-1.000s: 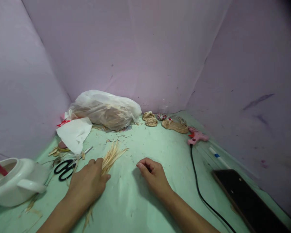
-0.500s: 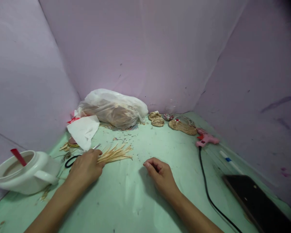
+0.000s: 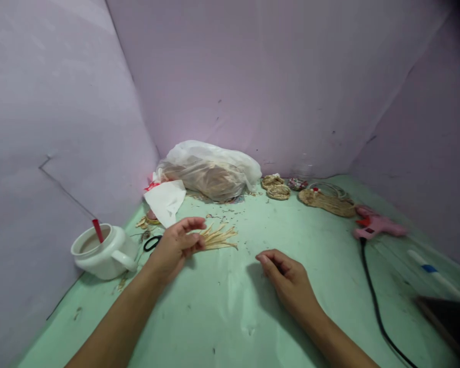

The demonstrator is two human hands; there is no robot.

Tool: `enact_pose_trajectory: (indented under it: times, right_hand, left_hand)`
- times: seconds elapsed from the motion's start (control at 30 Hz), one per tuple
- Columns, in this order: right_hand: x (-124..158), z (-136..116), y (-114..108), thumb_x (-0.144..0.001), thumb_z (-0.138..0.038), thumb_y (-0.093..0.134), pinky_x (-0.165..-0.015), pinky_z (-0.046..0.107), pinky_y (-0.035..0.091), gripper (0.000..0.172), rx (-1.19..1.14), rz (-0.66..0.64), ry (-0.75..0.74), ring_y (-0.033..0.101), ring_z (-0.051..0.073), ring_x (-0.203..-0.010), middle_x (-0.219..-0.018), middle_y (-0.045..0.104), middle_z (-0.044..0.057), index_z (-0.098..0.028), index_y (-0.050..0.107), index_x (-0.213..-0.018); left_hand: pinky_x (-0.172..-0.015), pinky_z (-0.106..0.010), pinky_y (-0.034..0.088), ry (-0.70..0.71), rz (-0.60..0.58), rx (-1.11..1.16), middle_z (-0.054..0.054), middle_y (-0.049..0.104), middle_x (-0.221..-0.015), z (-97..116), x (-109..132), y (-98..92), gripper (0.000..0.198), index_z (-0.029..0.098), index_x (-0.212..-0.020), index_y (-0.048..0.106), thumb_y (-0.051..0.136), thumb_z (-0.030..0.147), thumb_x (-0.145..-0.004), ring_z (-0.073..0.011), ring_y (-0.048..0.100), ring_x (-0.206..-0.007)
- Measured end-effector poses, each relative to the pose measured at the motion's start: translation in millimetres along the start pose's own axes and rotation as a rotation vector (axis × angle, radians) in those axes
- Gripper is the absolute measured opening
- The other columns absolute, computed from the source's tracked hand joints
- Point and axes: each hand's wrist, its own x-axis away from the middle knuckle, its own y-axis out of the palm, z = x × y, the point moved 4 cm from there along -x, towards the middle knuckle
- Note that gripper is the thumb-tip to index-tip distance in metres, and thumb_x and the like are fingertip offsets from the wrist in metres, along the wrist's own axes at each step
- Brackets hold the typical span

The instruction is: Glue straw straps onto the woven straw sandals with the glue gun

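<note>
My left hand (image 3: 182, 243) is just above the near end of a fanned bundle of pale, flat straw strips (image 3: 220, 237) on the green table (image 3: 203, 312). Its thumb and forefinger are apart, with nothing visible between them, and they hide the bundle's left end. To the right, my right hand (image 3: 285, 273) is low over the table, thumb and curled fingers pressed together. Whatever they may pinch is too small or hidden to make out. The black handle of scissors (image 3: 152, 243) shows beside my left wrist.
At left stands a white pot (image 3: 117, 250) with a red stick. A filled plastic bag (image 3: 214, 171) and white paper (image 3: 166, 199) are at the back. Woven coils (image 3: 278, 192), beads (image 3: 297, 184) and a woven sole shape (image 3: 325, 201) line the back right, near a corded pink glue gun (image 3: 377, 226).
The view has turned left, shifting the scene rightward. My left hand has lifted its fingers and spread them at the straw bundle. My right hand keeps its closed pose.
</note>
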Motion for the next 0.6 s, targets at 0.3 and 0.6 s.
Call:
enact_pose_trajectory:
  times: [0.3, 0.6]
  right_hand:
    - [16, -21, 18, -0.079, -0.030, 0.057, -0.049, 0.022, 0.039, 0.015, -0.109, -0.062, -0.102, 0.052, 0.010, -0.051, -0.069, 0.063, 0.000, -0.020, 0.067, -0.086]
    - [25, -26, 18, -0.080, -0.023, 0.050, -0.051, 0.023, 0.036, 0.012, 0.282, -0.162, -0.359, 0.049, 0.011, -0.053, -0.063, 0.055, 0.001, -0.017, 0.056, -0.071]
  left_hand:
    - [-0.064, -0.024, 0.038, -0.129, -0.384, 0.497, -0.002, 0.059, -0.082, -5, 30, 64.8, 0.033, 0.016, -0.098, 0.053, 0.064, 0.024, -0.068, -0.0084, 0.053, -0.063]
    - [-0.058, -0.023, 0.036, -0.168, -0.334, 0.271, 0.003, 0.054, -0.060, -15, 44, 83.4, 0.025, 0.015, -0.090, 0.053, 0.058, 0.019, -0.066, -0.0109, 0.049, -0.059]
